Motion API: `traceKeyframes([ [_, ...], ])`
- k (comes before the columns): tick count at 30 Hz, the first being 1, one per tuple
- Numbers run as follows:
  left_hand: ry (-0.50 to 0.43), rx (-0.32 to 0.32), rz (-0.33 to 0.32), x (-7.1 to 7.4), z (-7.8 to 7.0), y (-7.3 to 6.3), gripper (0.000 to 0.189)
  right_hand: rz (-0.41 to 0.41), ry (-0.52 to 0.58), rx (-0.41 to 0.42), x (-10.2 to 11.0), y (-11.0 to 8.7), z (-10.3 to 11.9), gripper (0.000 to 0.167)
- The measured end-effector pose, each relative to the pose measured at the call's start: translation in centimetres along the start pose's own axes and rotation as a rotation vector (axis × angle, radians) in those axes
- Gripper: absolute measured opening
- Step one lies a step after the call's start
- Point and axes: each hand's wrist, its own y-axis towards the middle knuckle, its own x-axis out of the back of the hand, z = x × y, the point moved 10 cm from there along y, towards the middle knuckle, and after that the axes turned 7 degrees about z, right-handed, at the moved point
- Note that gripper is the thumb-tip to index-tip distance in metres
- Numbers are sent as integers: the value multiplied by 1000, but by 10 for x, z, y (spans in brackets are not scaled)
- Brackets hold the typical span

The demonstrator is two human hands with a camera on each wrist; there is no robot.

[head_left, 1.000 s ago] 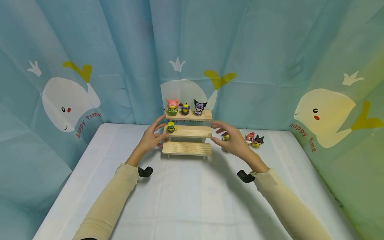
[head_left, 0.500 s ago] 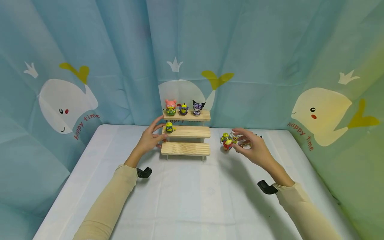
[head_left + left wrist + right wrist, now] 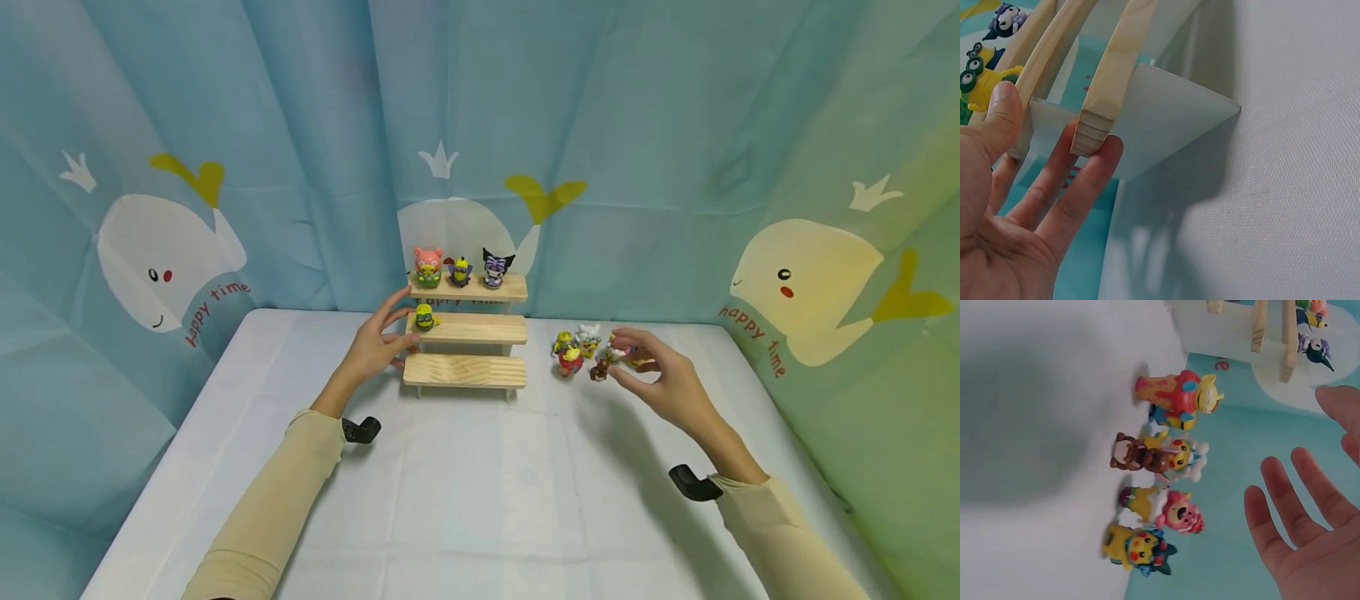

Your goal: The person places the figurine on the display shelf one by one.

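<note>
Here's the left hand [image 3: 371,343], fingers spread, touching the left end of the three-tier wooden stand [image 3: 465,372], thumb close to the goggled Minion figurine [image 3: 984,89] on the middle tier; and the right hand [image 3: 666,379], wide and holding nothing, is near the worktop [image 3: 465,483] cluster: brown figurine [image 3: 1139,456], red-suited figurine [image 3: 1179,392], dark-hooded Pikachu figurine [image 3: 1134,547]; up top, Kuromi [image 3: 495,271] stands rightmost of three
</note>
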Motion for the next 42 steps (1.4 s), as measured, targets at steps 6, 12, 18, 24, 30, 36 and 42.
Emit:
traceKeyframes([
  [6, -13, 2, 1, 0, 2, 1, 81, -5, 13, -32, -4, -5, -11, 59],
  [12, -20, 7, -4, 1, 3, 1, 81, 25, 45, -105, -7, -10, -29, 59],
  [18, -24, 15, -7, 2, 4, 1, 81, 63, 39, -143, -16, -13, -46, 55],
  [24, -17, 9, -8, 2, 3, 1, 81, 95, 71, -185, -25, -16, -62, 54],
  [30, -15, -6, -3, 2, 3, 1, 81, 133, 119, -206, -34, -18, -75, 55],
  [36, -19, -18, 5, 1, 1, 1, 82, 153, 130, -219, -44, -18, -86, 53],
  [42, -23, 3, -2, 1, 0, 0, 82, 182, 104, -267, -51, -17, -99, 53],
])
